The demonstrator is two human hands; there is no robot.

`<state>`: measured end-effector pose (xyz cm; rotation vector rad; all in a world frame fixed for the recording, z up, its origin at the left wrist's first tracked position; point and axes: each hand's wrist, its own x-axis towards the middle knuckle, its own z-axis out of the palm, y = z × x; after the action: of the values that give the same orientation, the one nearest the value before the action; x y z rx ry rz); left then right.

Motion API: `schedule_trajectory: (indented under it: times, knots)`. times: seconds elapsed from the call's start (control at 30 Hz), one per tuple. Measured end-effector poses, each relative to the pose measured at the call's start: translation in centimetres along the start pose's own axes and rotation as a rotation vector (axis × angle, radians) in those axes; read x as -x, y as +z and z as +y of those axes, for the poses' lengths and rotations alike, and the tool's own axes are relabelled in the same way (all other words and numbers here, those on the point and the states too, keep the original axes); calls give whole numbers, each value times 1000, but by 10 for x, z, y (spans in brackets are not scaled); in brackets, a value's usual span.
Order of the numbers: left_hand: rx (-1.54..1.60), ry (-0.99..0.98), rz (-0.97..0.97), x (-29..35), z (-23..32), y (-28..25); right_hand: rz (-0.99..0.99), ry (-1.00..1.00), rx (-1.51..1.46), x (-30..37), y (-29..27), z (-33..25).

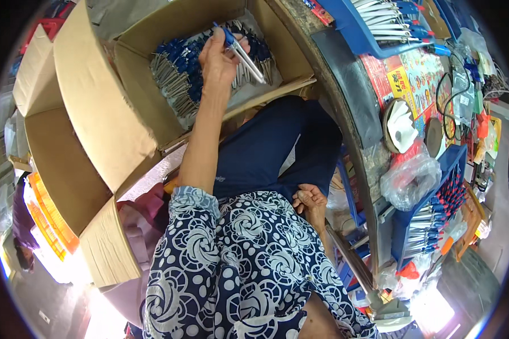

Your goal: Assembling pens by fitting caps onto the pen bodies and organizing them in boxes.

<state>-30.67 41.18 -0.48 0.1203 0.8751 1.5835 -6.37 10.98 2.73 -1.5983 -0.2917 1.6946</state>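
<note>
My left hand (pixel 219 59) is raised over an open cardboard box (pixel 144 104), its fingers closed around a slim tool with a blue handle and a long silver shaft (pixel 246 61). The tool's silver end slants down to the right; its exact kind does not show. Below it, the box holds rows of similar blue-and-silver tools (pixel 178 76), packed side by side. On my right thigh, near the shirt's hem, rests my right hand (pixel 310 200), fingers curled in and nothing visible in them.
Along the right runs a workbench (pixel 345 101) with a blue tray (pixel 365 34) of white-shafted pieces at its far end. Nearer stands another blue tray (pixel 398 237) of similar pieces, by a clear plastic bag (pixel 410 183). The box's raised flaps (pixel 93 96) stand at the left.
</note>
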Motion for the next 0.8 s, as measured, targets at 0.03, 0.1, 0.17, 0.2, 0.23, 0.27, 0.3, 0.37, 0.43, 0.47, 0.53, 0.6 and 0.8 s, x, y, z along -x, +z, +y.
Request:
schedule_trajectory:
  times: [0.03, 0.1, 0.17, 0.2, 0.23, 0.27, 0.3, 0.37, 0.43, 0.47, 0.53, 0.6, 0.8]
  knots:
    - [159, -92, 45, 2, 4, 5, -9, -14, 6, 0, 0, 2]
    - [252, -198, 44, 13, 3, 17, -22, -46, -6, -1, 0, 3]
    - [355, -405, -12, 23, -2, 17, -42, -101, -14, -3, -3, 7]
    - [375, -458, 4, 28, -4, 16, -52, -106, -25, -3, -3, 8]
    - [314, -470, -53, 37, -5, 20, -50, -121, -38, -3, -5, 9]
    - [252, -481, -112, 47, -7, 24, -47, -136, -51, -4, -8, 9]
    - [239, -477, -197, 53, -7, 30, -74, -141, -66, -6, -11, 10]
    - [150, -452, -306, 80, 1, 65, -68, -164, -90, -6, -15, 10]
    - [-68, -224, -469, 101, 12, 92, -107, -199, -136, -14, -16, 13]
    - [-161, -112, -564, 111, 12, 101, -111, -206, -108, -19, -21, 14]
    - [-218, -63, -733, 124, 6, 110, -159, -231, -83, -31, -31, 23]
    - [-589, 96, -826, 137, -4, 133, -167, -243, -124, -34, -33, 28]
    - [-1290, 891, -1172, 159, -69, 182, -223, -283, -219, -32, -46, 38]
